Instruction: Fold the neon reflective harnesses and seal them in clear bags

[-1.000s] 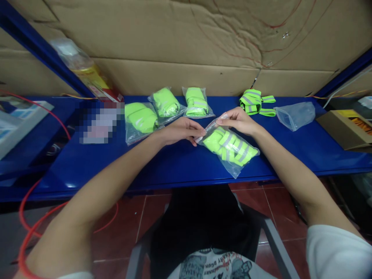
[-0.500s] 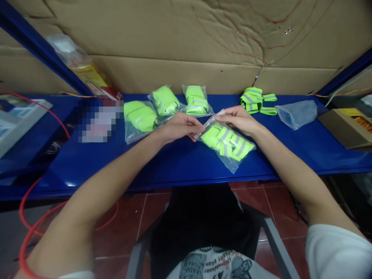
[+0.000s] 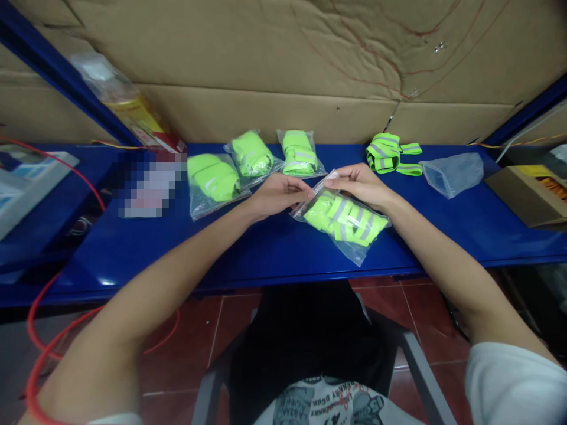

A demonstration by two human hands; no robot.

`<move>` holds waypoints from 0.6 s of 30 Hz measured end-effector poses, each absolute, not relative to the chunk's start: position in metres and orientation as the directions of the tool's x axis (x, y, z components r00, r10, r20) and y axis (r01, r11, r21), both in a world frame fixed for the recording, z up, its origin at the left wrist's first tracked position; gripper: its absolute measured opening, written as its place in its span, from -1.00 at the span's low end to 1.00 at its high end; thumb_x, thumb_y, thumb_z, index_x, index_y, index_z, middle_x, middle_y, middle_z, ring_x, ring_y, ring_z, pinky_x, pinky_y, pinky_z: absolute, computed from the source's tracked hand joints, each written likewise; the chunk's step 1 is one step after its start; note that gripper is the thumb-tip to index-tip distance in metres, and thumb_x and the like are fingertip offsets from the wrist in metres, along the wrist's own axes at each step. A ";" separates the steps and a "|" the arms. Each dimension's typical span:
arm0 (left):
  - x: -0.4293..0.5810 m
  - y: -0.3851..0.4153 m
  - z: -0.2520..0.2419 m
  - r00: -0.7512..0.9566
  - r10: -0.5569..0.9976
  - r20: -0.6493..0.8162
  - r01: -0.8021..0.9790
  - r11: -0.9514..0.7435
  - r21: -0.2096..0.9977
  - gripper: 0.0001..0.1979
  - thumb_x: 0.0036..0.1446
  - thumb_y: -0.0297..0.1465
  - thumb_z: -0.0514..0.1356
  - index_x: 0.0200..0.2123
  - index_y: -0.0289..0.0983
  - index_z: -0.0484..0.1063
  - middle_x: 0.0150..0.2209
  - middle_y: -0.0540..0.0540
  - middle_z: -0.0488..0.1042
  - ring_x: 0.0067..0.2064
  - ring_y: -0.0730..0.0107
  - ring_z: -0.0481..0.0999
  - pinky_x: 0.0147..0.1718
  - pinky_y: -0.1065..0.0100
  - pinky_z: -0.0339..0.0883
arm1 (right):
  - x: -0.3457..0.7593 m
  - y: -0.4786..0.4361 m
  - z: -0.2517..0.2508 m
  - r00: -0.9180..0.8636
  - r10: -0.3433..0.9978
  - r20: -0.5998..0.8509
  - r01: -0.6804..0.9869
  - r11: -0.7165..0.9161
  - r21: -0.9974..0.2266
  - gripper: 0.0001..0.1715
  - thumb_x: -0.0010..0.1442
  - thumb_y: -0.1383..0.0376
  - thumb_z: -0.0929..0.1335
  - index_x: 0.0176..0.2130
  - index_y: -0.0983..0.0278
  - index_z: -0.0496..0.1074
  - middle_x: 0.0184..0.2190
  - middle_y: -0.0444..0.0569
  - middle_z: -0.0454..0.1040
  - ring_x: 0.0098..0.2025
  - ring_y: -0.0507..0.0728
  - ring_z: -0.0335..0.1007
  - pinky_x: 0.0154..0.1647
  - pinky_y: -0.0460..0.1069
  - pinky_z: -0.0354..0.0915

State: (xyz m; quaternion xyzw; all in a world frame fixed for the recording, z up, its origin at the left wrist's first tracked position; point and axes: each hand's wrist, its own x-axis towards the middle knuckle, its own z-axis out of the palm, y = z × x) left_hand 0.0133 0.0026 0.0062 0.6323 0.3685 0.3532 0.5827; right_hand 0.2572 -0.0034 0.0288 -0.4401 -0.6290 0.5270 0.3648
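Note:
A clear zip bag (image 3: pixel 359 255) with a folded neon-yellow reflective strap bundle (image 3: pixel 348 217) inside lies tilted over the blue table. My left hand (image 3: pixel 283 193) pinches the bag's top edge near its middle. On the same edge, farther right, my right hand (image 3: pixel 358 184) grips with thumb and fingers. Behind my left hand are three bagged neon bundles: a left one (image 3: pixel 215 177), a middle one (image 3: pixel 252 153) and a right one (image 3: pixel 299 152). An unbagged reflective strap bundle (image 3: pixel 383 153) with loose strap ends sits beyond my right hand, beside a flat clear bag (image 3: pixel 454 173).
The blue table (image 3: pixel 266 254) backs onto a cardboard wall (image 3: pixel 266 112). At its right end stands an open cardboard box (image 3: pixel 514 195). A bottle (image 3: pixel 133 112) leans at the back left. A red hose (image 3: pixel 35 330) loops at the left; a white tray (image 3: pixel 26 183) lies there too.
My left fingers have moved slightly right along the bag's top edge, and more of its left corner shows. My right hand has shifted slightly left. The other bags have stayed put.

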 end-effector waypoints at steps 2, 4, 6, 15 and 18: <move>0.013 0.003 0.005 0.481 0.876 0.031 0.073 -0.076 0.994 -0.88 0.08 -0.35 0.50 -0.35 -0.27 0.71 -0.39 -0.13 0.69 -0.46 0.46 0.58 -0.50 0.46 0.42 | 0.258 -0.001 0.027 -0.310 0.951 -0.010 0.163 0.042 -0.986 -0.63 0.07 0.01 0.64 -0.28 0.24 0.72 -0.46 -0.09 0.65 -0.52 -0.01 0.37 -0.51 -0.08 0.19; 0.012 0.004 0.005 0.480 0.875 0.058 0.090 -0.115 0.989 -0.88 0.09 -0.35 0.50 -0.34 -0.28 0.71 -0.37 -0.12 0.70 -0.43 0.45 0.60 -0.45 0.45 0.45 | 0.258 0.001 0.026 -0.289 0.957 -0.013 0.156 0.034 -0.987 -0.60 0.02 0.01 0.66 -0.30 0.26 0.71 -0.39 -0.04 0.69 -0.51 -0.01 0.38 -0.52 -0.09 0.17; 0.011 0.004 0.004 0.478 0.873 0.094 0.104 -0.163 0.981 -0.85 0.09 -0.33 0.50 -0.33 -0.30 0.70 -0.34 -0.13 0.71 -0.38 0.43 0.63 -0.38 0.42 0.50 | 0.259 0.002 0.026 -0.290 0.957 -0.002 0.165 0.048 -0.985 -0.55 -0.03 0.00 0.68 -0.29 0.28 0.71 -0.35 0.01 0.72 -0.51 -0.02 0.36 -0.53 -0.09 0.15; 0.019 0.000 -0.001 0.475 0.850 0.227 0.036 -0.277 0.960 -0.70 0.11 -0.18 0.52 -0.28 -0.32 0.69 -0.31 -0.13 0.71 -0.34 0.42 0.64 -0.29 0.38 0.56 | 0.257 -0.002 0.031 -0.349 0.931 0.110 0.190 0.185 -0.964 -0.51 0.02 -0.03 0.66 -0.31 0.33 0.68 -0.42 0.00 0.67 -0.50 -0.01 0.35 -0.51 -0.08 0.15; 0.019 -0.001 -0.001 0.472 0.854 0.221 0.029 -0.265 0.964 -0.69 0.09 -0.19 0.53 -0.30 -0.33 0.68 -0.37 -0.12 0.68 -0.39 0.44 0.61 -0.36 0.40 0.54 | 0.257 -0.001 0.029 -0.363 0.928 0.088 0.190 0.166 -0.968 -0.52 0.07 -0.03 0.64 -0.28 0.33 0.70 -0.39 0.01 0.69 -0.51 -0.01 0.36 -0.51 -0.08 0.17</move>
